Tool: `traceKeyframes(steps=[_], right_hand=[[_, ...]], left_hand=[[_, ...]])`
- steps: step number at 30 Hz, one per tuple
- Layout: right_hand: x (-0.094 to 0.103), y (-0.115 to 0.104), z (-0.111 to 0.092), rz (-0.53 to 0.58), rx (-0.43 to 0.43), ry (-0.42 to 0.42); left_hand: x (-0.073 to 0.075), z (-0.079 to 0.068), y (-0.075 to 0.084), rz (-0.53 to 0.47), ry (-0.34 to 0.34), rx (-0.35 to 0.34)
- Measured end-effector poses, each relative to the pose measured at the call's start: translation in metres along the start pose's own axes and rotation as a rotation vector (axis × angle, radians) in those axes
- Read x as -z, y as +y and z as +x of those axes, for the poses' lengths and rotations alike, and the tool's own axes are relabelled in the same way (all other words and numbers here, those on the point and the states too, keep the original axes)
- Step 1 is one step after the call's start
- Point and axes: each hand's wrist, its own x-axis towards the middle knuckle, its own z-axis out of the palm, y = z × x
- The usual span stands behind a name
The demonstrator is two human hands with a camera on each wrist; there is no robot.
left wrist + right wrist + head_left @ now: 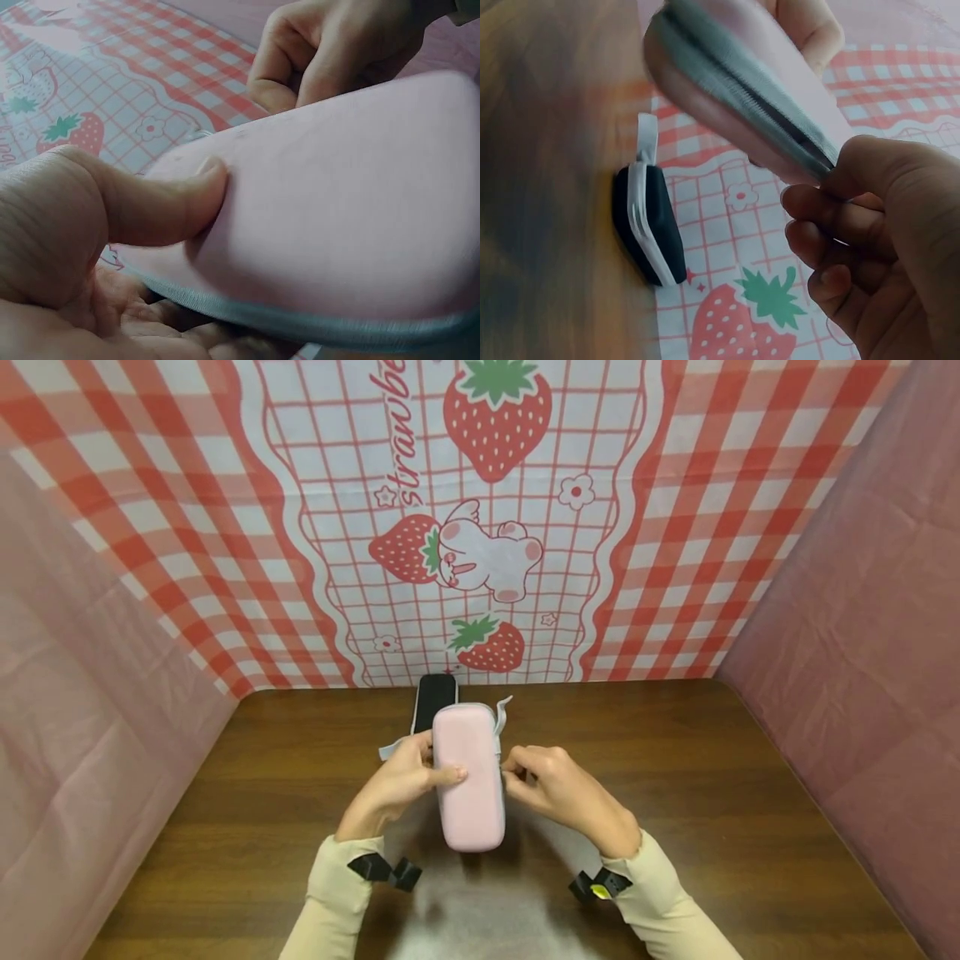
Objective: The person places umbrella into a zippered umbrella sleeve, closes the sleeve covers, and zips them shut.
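Note:
A pink zippered case (pixel 471 810) with rounded corners is held upright above the table. My left hand (pixel 405 777) grips its left side, the thumb (pixel 169 206) lying on the flat pink face and the fingers behind. At the right side my right hand (pixel 558 785) pinches the zipper, thumb and forefinger together; the pull itself is hidden between them. In the right wrist view, the grey zipper (pixel 757 101) runs along the case's edge, with a dark gap between its tapes near the fingertips. A grey strap (pixel 501 718) sticks out near the upper right corner.
Behind the left hand, a black case (pixel 437 697) with a light zipper lies on the brown wooden table (pixel 300 793) near the back edge. A strawberry-print checked cloth (pixel 491 568) hangs behind, and pink cloth (pixel 847 610) hangs at both sides.

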Motion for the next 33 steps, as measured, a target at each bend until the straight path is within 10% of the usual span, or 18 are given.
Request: traceKeyframes(steps=[33], right_hand=[[-0.0023, -0.0052, 0.002, 0.004, 0.052, 0.035]], left_hand=[[-0.0015, -0.0012, 0.0058, -0.118, 0.109, 0.015]])
